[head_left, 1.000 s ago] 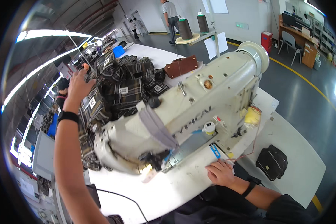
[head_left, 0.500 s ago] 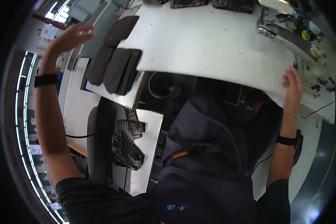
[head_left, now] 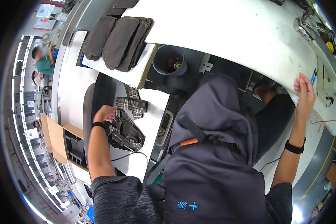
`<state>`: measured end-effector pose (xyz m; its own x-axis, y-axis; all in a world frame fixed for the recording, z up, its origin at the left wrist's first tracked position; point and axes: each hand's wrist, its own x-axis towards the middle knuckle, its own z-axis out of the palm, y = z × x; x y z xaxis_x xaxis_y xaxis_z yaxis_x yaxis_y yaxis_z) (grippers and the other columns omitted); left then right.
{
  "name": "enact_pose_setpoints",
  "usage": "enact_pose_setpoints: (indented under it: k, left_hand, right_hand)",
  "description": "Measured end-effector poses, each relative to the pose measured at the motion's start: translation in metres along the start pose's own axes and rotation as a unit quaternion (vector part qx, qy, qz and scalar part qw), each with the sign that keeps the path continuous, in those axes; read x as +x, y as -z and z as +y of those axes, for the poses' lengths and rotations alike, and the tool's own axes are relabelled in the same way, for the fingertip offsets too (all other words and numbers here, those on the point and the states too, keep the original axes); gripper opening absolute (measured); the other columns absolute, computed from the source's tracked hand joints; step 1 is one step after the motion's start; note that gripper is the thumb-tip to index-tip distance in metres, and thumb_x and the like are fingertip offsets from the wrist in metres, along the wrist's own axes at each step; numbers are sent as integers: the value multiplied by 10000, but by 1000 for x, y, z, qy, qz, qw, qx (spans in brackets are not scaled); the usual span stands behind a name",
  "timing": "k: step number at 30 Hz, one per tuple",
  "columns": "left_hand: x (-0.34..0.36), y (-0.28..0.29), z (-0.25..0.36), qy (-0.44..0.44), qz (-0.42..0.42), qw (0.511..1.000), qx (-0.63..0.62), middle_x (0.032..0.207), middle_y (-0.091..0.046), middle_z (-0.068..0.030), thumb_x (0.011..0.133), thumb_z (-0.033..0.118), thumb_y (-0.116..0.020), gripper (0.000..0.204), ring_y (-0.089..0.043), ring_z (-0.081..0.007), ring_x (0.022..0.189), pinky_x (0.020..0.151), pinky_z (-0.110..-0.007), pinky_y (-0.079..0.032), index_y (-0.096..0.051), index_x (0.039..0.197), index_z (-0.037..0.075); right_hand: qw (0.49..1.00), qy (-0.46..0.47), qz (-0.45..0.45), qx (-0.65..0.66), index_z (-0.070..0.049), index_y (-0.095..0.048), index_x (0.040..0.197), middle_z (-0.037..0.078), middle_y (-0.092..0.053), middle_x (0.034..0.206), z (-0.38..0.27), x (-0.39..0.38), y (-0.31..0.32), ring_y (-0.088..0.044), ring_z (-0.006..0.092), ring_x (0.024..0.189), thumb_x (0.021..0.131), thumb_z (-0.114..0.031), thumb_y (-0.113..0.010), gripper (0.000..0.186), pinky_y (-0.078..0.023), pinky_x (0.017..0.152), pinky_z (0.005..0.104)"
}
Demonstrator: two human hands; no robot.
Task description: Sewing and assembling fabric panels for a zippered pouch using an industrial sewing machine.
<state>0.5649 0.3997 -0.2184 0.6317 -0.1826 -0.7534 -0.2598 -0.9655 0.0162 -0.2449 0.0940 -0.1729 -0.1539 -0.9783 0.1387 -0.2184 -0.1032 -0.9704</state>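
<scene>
My left hand (head_left: 106, 113) is at the left edge of several plaid fabric pieces (head_left: 127, 130) on a white side table. Its fingers are loosely bent and a little apart. Whether the fingertips touch the cloth I cannot tell. A plaid strap-like piece (head_left: 131, 105) lies just beyond. My right hand (head_left: 304, 89) is by the right front edge of the white worktable (head_left: 227, 33), fingers drawn together. What they pinch, if anything, is too small to make out. Right beside those fingers is a blue tool with a dark tip (head_left: 314, 77), perhaps thread snips.
Stacked dark padded pieces (head_left: 121, 43) sit at the worktable's left end. Below its edge stands a grey bin (head_left: 170, 61) with scraps. An open cardboard box (head_left: 58, 140) is at the left. A dark apron (head_left: 216, 168) covers my lap. Further left, a person in green (head_left: 44, 64) is visible.
My left hand has come down from the raised far left to the plaid pieces. My right hand stays near the table edge, its fingers more bent. The whole view has shifted.
</scene>
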Motion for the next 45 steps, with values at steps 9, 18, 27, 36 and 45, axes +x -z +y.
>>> enact_pose_setpoints:
  k: [9,18,27,36,45]
  left_hand:
    - [66,-162,42,111,96,957,-248,1407,-605,-219,958,572,-705,767,-717,-402,1019,727,-493,-682,-592,1413,-35]
    - [82,-184,13,71,188,868,-455,952,-723,-118,936,390,-589,410,-703,-290,772,584,-421,-532,-694,1046,8]
    - [20,-84,-70,-34,220,593,-774,879,-631,-106,789,-57,-510,128,-627,-230,731,723,-333,-572,-559,898,-9]
    - [-239,13,111,-452,73,620,-637,769,-561,-9,1022,193,-528,396,-455,-78,497,491,-244,-432,-573,1368,6]
    - [-331,-155,336,-412,-386,600,-567,968,-687,-176,890,231,-532,555,-700,-246,748,659,-353,-589,-577,1362,-59]
  right_hand:
    - [999,12,35,-37,30,-715,1284,41,-715,1040,-2,-3,-9,-604,68,875,1076,-129,-624,277,-501,850,219]
    - [993,27,65,-97,-8,-744,1263,13,-708,993,-6,-11,-16,-596,61,869,1078,-122,-608,257,-477,824,209]
    - [995,57,39,-76,0,-743,1255,25,-704,1011,0,-10,-25,-623,82,910,1091,-127,-594,256,-523,875,238]
    - [998,65,6,-27,19,-730,1249,29,-702,972,-37,-33,-25,-636,81,874,1091,-124,-595,252,-526,825,229]
    - [865,-181,-316,344,13,-520,1507,147,-655,1386,-106,-83,-135,-674,195,1167,1115,-254,-573,477,-553,963,336]
